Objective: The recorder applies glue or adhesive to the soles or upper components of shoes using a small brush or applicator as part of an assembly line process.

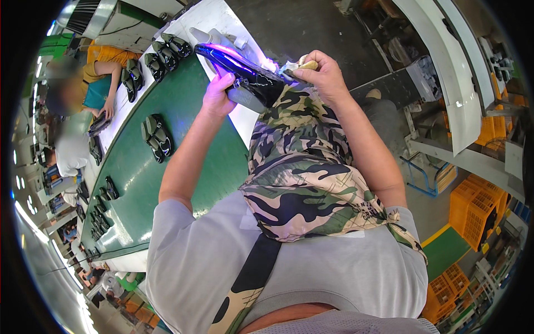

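Note:
My left hand (218, 97) grips a glossy black shoe (253, 78) with a small buckle, its thumb on the near side. Purple-blue light falls along the shoe's upper side. At the shoe's right end, my right hand (324, 79) pinches a pale yellowish wad (307, 65), perhaps a cloth or sponge; its exact kind is unclear. The wad is close to the shoe's edge, though I cannot tell whether they touch. Under the shoe is a white table (245, 123), and just beyond the shoe a grey fixture (207, 34) is partly hidden.
A green conveyor surface (192, 145) runs along my left, carrying a pair of shoes (157, 137) and several more farther down. Other black shoes (167, 51) line its white border. Across it, a co-worker's hand (107, 107) handles a shoe. Orange crates (473, 209) stand at right.

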Demonstrator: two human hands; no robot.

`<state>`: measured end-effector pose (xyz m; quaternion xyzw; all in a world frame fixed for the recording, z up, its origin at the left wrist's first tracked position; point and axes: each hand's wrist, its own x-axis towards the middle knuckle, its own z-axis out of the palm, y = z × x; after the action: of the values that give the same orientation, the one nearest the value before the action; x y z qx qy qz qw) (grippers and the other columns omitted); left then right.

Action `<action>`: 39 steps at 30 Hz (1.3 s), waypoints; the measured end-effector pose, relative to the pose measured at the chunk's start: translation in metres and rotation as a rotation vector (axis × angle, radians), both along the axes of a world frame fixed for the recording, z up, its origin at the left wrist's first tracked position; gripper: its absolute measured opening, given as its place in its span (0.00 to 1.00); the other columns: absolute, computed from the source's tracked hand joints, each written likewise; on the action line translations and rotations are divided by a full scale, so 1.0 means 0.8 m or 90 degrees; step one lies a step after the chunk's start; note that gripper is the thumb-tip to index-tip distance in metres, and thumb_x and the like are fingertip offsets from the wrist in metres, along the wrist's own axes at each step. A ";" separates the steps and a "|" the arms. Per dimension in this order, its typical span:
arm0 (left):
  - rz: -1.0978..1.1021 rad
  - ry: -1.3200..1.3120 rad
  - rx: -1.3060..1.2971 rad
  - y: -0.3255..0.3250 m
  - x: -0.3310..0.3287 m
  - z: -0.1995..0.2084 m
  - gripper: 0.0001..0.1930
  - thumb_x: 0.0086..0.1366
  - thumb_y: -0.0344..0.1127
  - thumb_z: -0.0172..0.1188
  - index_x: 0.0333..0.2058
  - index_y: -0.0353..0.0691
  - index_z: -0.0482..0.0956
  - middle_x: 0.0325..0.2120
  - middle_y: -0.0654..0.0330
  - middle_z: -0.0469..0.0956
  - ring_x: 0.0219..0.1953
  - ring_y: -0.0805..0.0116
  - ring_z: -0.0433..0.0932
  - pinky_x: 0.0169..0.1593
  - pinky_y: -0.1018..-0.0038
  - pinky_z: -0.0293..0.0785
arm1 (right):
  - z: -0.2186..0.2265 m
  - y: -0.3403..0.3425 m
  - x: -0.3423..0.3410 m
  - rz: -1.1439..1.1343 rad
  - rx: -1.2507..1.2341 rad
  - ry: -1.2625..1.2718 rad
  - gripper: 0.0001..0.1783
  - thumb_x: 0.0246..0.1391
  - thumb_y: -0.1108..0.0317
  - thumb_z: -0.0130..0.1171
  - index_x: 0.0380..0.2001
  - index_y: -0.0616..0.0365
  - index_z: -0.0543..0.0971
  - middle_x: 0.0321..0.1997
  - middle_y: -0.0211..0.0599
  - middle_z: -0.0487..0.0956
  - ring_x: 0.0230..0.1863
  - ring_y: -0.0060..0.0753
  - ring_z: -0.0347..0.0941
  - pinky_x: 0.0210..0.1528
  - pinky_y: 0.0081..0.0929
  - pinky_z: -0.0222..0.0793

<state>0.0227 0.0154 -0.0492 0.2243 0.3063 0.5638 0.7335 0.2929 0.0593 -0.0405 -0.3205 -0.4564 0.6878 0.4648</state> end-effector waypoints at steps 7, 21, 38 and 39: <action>0.103 0.061 0.058 -0.002 0.016 -0.020 0.31 0.54 0.30 0.69 0.56 0.39 0.69 0.49 0.59 0.76 0.54 0.59 0.75 0.63 0.61 0.67 | -0.008 -0.015 0.006 -0.113 -0.110 -0.004 0.11 0.46 0.78 0.68 0.30 0.58 0.75 0.31 0.29 0.77 0.31 0.20 0.73 0.36 0.19 0.69; 0.151 0.452 0.254 0.037 0.087 0.048 0.40 0.43 0.28 0.74 0.57 0.33 0.66 0.48 0.56 0.74 0.52 0.61 0.74 0.61 0.65 0.67 | 0.024 0.011 0.019 -0.286 -0.105 -0.015 0.12 0.40 0.79 0.70 0.28 0.58 0.76 0.28 0.29 0.77 0.30 0.21 0.73 0.34 0.23 0.72; 0.091 0.536 0.693 0.217 0.361 0.438 0.31 0.49 0.30 0.73 0.52 0.34 0.70 0.43 0.57 0.78 0.44 0.64 0.77 0.53 0.69 0.72 | -0.198 -0.020 0.186 -0.518 -0.346 0.240 0.12 0.46 0.73 0.68 0.26 0.53 0.73 0.20 0.27 0.72 0.17 0.21 0.66 0.17 0.22 0.57; 0.123 0.543 0.766 0.232 0.384 0.471 0.31 0.49 0.32 0.74 0.51 0.34 0.71 0.42 0.57 0.79 0.43 0.65 0.78 0.51 0.69 0.73 | -0.204 -0.017 0.192 -0.510 -0.346 0.248 0.12 0.46 0.73 0.68 0.26 0.53 0.73 0.20 0.27 0.72 0.17 0.21 0.66 0.17 0.22 0.57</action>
<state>0.3300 0.2006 0.3274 0.7589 0.2210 0.5600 0.2483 0.4465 0.0455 -0.2037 -0.4450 -0.0080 0.5965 0.6678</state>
